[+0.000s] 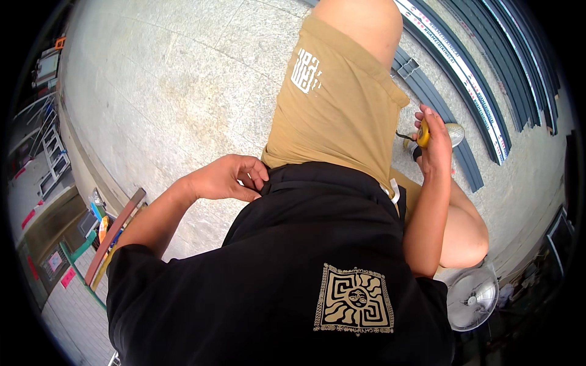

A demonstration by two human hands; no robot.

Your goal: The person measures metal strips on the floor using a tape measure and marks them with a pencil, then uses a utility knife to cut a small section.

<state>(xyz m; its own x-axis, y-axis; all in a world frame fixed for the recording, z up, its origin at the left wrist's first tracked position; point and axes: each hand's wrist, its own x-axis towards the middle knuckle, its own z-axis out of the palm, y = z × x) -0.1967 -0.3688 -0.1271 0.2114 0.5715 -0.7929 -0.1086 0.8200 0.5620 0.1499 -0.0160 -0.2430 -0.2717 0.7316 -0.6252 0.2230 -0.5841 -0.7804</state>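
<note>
My left hand (227, 178) is at my left hip, its fingers curled in and pinching the hem of my black shirt (274, 244) where it meets my tan shorts (342, 110). Out past my right thigh, my right hand (436, 140) is wrapped round a yellow tape measure (423, 133). A short black strap hangs from the tape measure toward the shorts. Part of its case is hidden by my fingers. Below that hand, part of my shoe (455, 134) shows on the floor.
Long dark grey metal profiles (442, 116) lie on the pale stone floor (171, 91) at right, several bundled with white printed film (473, 79). A round metal fan (472, 300) stands at lower right. At left are a reddish-brown bar (113, 238), a green frame (82, 250) and a ladder (55, 152).
</note>
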